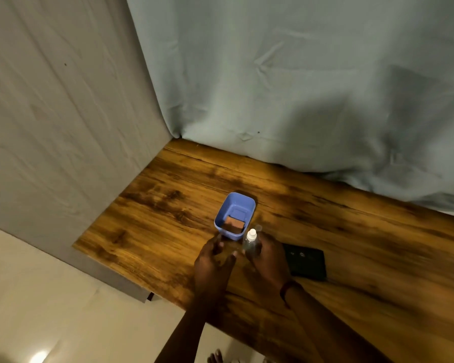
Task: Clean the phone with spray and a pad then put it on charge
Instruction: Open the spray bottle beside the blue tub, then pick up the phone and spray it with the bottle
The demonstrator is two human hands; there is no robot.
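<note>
1. Toes (215, 356) show at the bottom edge on a pale tiled floor (50, 297), nearest the camera.
2. Two bare forearms reach up from there over the near edge of a wooden table (351, 231).
3. The left hand (211, 268) hovers over the tabletop with fingers spread and loose, gripping nothing.
4. The right hand (269, 258) is wrapped around a small clear spray bottle (250, 242), which stands upright with its white nozzle on top; a dark band (288, 286) circles that wrist.
5. Just right of the right hand, a dark phone (308, 263) lies flat on the wood, partly hidden by the hand; whether they touch cannot be told.
6. Just beyond the hands sits a blue plastic tub (243, 203) with a brownish pad (233, 224) lying inside at its near end.
7. Behind the table hangs a pale blue-grey cloth (299, 74), with a grey cloth (50, 113) to the left.
</note>
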